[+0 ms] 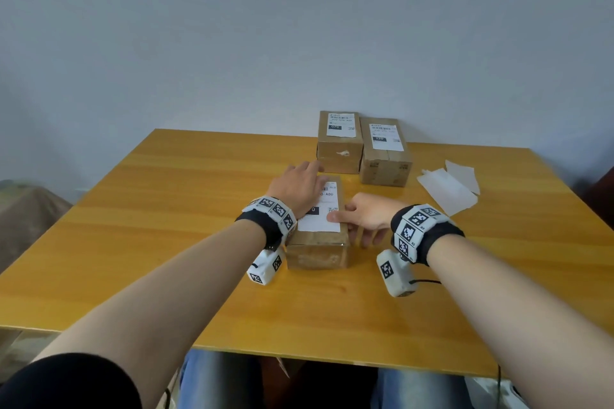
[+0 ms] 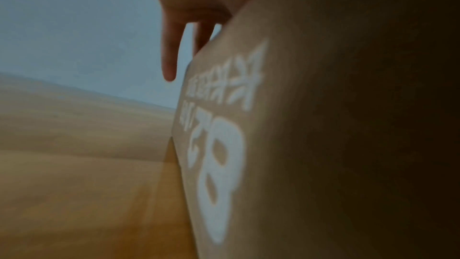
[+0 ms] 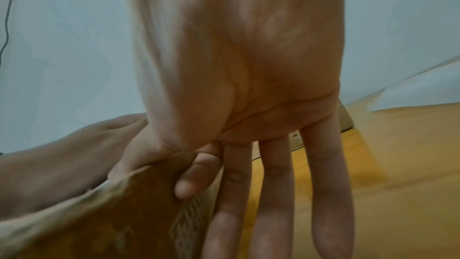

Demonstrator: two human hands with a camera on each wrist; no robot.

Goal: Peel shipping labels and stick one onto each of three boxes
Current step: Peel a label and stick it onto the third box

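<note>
Pressing flat on the label (image 1: pixel 324 206), the left hand (image 1: pixel 295 184) lies open-fingered atop the near box (image 1: pixel 319 249); the right hand (image 1: pixel 365 216) pinches that box's right edge, thumb on top. Two labelled boxes (image 1: pixel 339 143) (image 1: pixel 385 151) stand behind on the table (image 1: pixel 166 242), backing papers (image 1: pixel 448 188) to their right.

You get even, soft daylight overhead; both wrist views are blurred and dim (the left darkens toward its right edge).

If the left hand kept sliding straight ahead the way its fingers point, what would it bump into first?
Probably the back-left box: the left hand lies flat on the near box, fingers pointing toward it. The gap looks small, but depth is hard to judge.
</note>
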